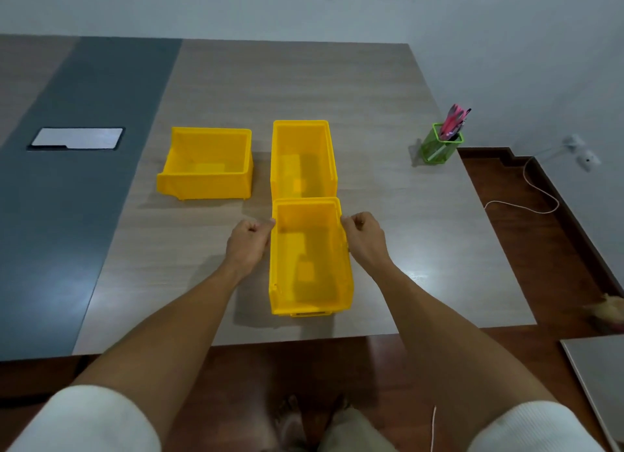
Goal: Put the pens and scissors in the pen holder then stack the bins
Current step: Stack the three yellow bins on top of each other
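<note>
Three yellow bins stand on the table, all empty. The nearest bin (pixel 309 296) sits close to the table's front edge; my left hand (pixel 248 244) grips its left rim and my right hand (pixel 364 237) grips its right rim. Directly behind it, almost touching, stands the middle bin (pixel 304 137). The left bin (pixel 206 178) stands apart, turned sideways. A green mesh pen holder (pixel 439 147) at the table's right edge holds pink and dark pens and scissors (pixel 454 122) upright.
The wood-grain table (pixel 388 120) has a dark grey strip on the left with a silver cable hatch (pixel 77 138). To the right of the table are a brown floor, a white cable (pixel 537 188) and wall sockets.
</note>
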